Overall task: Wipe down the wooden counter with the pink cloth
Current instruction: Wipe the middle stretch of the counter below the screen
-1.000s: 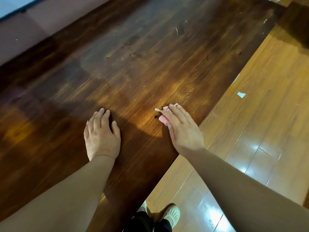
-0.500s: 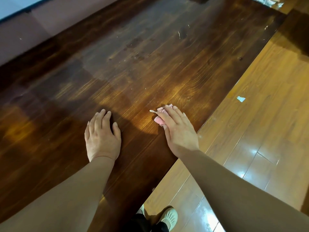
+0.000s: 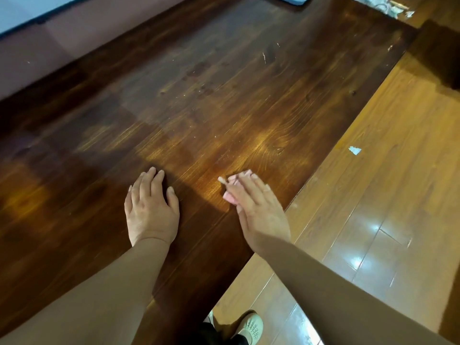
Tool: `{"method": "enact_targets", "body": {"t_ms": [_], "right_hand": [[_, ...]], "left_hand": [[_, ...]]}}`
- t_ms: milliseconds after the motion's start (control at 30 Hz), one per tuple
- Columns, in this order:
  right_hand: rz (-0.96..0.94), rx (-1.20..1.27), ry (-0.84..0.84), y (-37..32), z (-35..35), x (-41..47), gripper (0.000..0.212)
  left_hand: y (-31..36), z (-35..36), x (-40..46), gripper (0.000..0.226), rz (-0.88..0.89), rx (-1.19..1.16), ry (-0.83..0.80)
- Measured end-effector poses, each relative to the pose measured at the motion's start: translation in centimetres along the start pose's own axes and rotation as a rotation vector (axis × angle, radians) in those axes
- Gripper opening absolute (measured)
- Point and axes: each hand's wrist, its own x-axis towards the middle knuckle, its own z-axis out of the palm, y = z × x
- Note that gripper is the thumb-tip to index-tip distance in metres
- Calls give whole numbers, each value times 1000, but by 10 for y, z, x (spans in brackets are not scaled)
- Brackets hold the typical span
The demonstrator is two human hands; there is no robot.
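Left hand [image 3: 151, 210]: flat on the dark wooden tabletop [image 3: 199, 100], palm down, fingers straight and close together, thumb slightly out to the side. It holds nothing.

Right hand [image 3: 258, 207]: palm down on the tabletop, near its edge, fingers extended and slightly blurred. It presses the pink cloth [image 3: 231, 192] flat under the fingers and palm. Whether any finger curls round the cloth cannot be told; it looks pressed, not pinched.

Cloth: small, folded or bunched. Only bits show: one corner just beside the thumb side of the right hand, and a thin edge past the fingertips. The rest is hidden under the hand. It lies between the two hands, well closer to the right.

Tabletop ahead of both hands: pale scratches, small specks, a few dull blotches. Bright patch of reflected light just ahead of the right hand.

To the right of the right hand, below the tabletop edge: glossy orange-brown floor [image 3: 373, 195] with a small pale scrap [image 3: 354, 150] on it. Under the forearms, a light shoe [image 3: 251, 326] on the floor.
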Motion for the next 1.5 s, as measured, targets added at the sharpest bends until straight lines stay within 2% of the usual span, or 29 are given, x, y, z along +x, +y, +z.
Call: {"method": "enact_targets", "body": {"t_ms": [133,367,500,600,733,800,867,1000,1067,1233,1433,1500], "right_hand": [[-164,3,-66,11,-3,2,43],[12,8,-35,0,-1,27,46],[-127,-2,-79,0,0,-3,45],[-191,-32,-108,11,-4,12,45],[-10,-20,-61,7,-3,46,49],[14,-18,-42,-4,0,38,52],[-54,-9,-55,-12,5,14,55],[-252,-40,-121,0,3,-6,46],[-236,-43,-125,3,0,12,46],[-15,-24,-96,-15,6,60,53],[-152,33,-103,-22,11,6,50],[-170,30,-108,-18,11,13,48]], "left_hand": [[1,-1,0,47,0,9,-4],[0,0,-1,47,7,11,0],[0,0,0,47,6,13,7],[0,0,0,47,7,30,5],[0,1,0,47,7,39,2],[0,1,0,47,9,34,6],[-1,1,0,46,10,23,7],[0,0,0,47,5,16,1],[0,0,0,47,6,23,-5],[1,0,1,47,2,27,10],[0,2,1,48,2,33,15],[0,2,0,48,6,36,18]]}}
